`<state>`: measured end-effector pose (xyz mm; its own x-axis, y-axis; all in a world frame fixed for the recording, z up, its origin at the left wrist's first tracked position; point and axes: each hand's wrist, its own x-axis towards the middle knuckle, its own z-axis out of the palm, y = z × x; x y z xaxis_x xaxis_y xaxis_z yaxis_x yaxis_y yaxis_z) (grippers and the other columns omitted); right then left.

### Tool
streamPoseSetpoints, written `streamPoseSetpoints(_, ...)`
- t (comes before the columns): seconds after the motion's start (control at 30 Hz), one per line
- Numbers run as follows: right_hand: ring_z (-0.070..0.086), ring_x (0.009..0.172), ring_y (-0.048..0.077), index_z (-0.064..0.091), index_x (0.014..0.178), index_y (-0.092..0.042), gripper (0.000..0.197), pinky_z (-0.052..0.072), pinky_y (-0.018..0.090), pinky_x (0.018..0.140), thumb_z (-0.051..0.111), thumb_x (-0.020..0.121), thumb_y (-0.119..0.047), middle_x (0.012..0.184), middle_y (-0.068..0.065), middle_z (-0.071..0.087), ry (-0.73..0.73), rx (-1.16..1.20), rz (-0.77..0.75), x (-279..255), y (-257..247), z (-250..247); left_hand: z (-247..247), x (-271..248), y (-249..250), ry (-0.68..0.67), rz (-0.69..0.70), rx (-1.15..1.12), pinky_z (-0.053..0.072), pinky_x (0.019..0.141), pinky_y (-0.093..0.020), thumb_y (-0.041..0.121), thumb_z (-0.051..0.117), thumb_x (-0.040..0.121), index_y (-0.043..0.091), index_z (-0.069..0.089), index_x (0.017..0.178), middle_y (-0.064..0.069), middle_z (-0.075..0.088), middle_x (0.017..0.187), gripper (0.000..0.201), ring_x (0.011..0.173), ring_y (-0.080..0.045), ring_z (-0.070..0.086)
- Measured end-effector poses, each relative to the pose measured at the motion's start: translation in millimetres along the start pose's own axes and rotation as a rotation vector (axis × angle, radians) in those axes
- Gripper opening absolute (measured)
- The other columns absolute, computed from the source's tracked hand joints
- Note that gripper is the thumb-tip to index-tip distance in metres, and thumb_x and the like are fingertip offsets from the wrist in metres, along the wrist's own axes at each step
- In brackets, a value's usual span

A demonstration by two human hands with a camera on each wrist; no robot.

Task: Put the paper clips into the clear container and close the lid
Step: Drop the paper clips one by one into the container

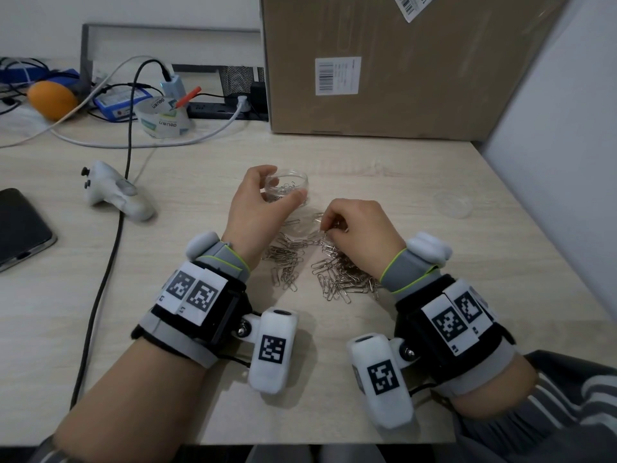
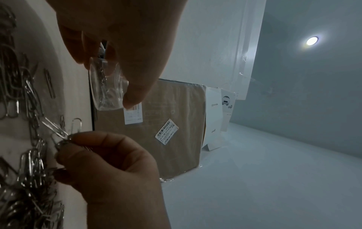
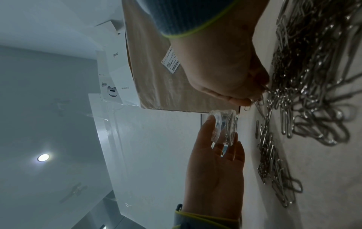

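Desk (image 1: 384, 162): pale wood grain, beige.
Paper clips (image 1: 334, 279): silver metal.
Container (image 1: 290, 187): clear, colourless.
Lid (image 1: 452, 204): clear, colourless.
Cardboard box (image 1: 417, 45): brown, with white labels printed with black barcodes.
Wrist units (image 1: 197, 295): black and grey, white blocks with black square-code patterns; grey cuffs edged in yellow-green.
Controller (image 1: 113, 192): white, dark buttons.
Phone (image 1: 20, 225): black.
Cable (image 1: 100, 289): black.
Fruit (image 1: 51, 99): orange.
Tape roll (image 1: 163, 118): white with teal print.
Sleeve (image 1: 551, 412): dark grey with pale stripes.
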<state>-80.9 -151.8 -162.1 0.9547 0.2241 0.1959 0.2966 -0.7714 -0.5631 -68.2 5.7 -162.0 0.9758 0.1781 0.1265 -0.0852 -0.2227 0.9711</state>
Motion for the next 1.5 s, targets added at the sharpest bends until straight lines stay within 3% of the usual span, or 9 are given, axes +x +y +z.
streamPoseSetpoints(0.2,0.058,0.070,0.011,0.068,0.076,-0.013,0.013,0.046,0.019,0.071,0.063,0.077,0.000,0.074,-0.003,0.066,0.317,0.188,0.094,4.0,0.0,-7.6,0.2,-0.1,-2.0,-0.032,-0.038,0.022,0.053,0.089,-0.036,0.029,0.077,0.077,0.020,0.052,0.124,-0.001,0.059,0.119,0.055,0.098,-0.016,0.061)
streamPoseSetpoints(0.37,0.059,0.071,0.002,0.066,0.080,-0.015,0.012,0.046,0.008,0.063,0.064,0.080,-0.004,0.078,-0.008,0.065,0.558,0.369,0.025,2.3,-7.6,-16.8,1.9,-1.9,-0.1,-0.165,-0.018,0.044,0.054,0.078,-0.023,0.023,0.078,0.076,0.021,0.052,0.124,0.003,0.059,0.117,0.055,0.087,-0.007,0.060)
streamPoseSetpoints(0.5,0.063,0.078,0.007,0.066,0.084,-0.016,0.009,0.053,0.019,0.070,0.065,0.081,-0.007,0.081,-0.008,0.066,0.602,0.420,-0.056,-0.8,-13.5,-18.5,4.1,-5.6,1.7,-0.312,0.014,0.088,0.053,0.082,-0.021,0.025,0.081,0.073,0.026,0.054,0.122,0.006,0.061,0.118,0.056,0.100,-0.007,0.061)
streamPoseSetpoints(0.6,0.064,0.078,0.007,0.066,0.084,-0.014,0.008,0.054,0.023,0.072,0.065,0.081,-0.007,0.081,-0.006,0.067,0.548,0.437,-0.083,-1.3,-15.6,-16.9,5.5,-7.8,2.3,-0.375,0.035,0.095,0.052,0.092,-0.032,0.025,0.082,0.072,0.025,0.055,0.123,0.005,0.063,0.119,0.057,0.106,-0.011,0.062)
streamPoseSetpoints(0.77,0.060,0.083,0.001,0.068,0.085,-0.015,0.008,0.046,0.016,0.079,0.061,0.087,-0.018,0.080,-0.011,0.066,0.371,0.359,-0.115,-2.0,-15.0,-11.7,6.3,-8.2,2.5,-0.369,0.069,0.081,0.055,0.088,-0.033,0.024,0.081,0.073,0.023,0.057,0.119,0.003,0.066,0.111,0.052,0.099,-0.014,0.064)
streamPoseSetpoints(0.9,0.064,0.085,0.005,0.067,0.088,-0.013,0.018,0.049,0.025,0.080,0.054,0.092,-0.023,0.083,-0.005,0.070,0.394,0.395,-0.093,-1.6,-15.6,-13.1,6.2,-7.2,1.1,-0.342,0.062,0.062,0.054,0.086,-0.026,0.023,0.080,0.074,0.025,0.055,0.123,0.005,0.061,0.120,0.055,0.104,-0.012,0.062)
streamPoseSetpoints(1.07,0.064,0.079,0.010,0.064,0.088,-0.014,0.013,0.049,0.022,0.073,0.057,0.090,-0.024,0.079,-0.005,0.068,0.475,0.323,0.021,-0.8,-9.6,-18.1,4.8,-5.1,1.2,-0.236,0.056,0.041,0.053,0.083,-0.023,0.022,0.079,0.076,0.023,0.052,0.125,0.005,0.059,0.118,0.056,0.100,-0.010,0.060)
streamPoseSetpoints(1.3,0.058,0.091,0.021,0.066,0.094,-0.015,0.023,0.038,0.026,0.074,0.061,0.086,-0.036,0.089,0.002,0.062,0.101,-0.015,0.293,-5.2,18.7,-46.5,3.6,-3.8,1.4,-0.205,0.029,0.010,0.053,0.084,-0.026,0.023,0.079,0.076,0.022,0.052,0.126,0.005,0.058,0.117,0.056,0.098,-0.011,0.060)
streamPoseSetpoints(1.5,0.055,0.092,0.013,0.060,0.105,-0.030,0.052,0.046,0.031,0.085,0.071,0.063,-0.060,0.105,-0.003,0.055,-0.273,-0.098,0.227,-21.7,27.1,-60.1,7.7,-9.9,0.7,-0.254,0.048,0.023,0.054,0.087,-0.031,0.026,0.080,0.075,0.022,0.053,0.126,0.004,0.059,0.118,0.058,0.102,-0.015,0.061)
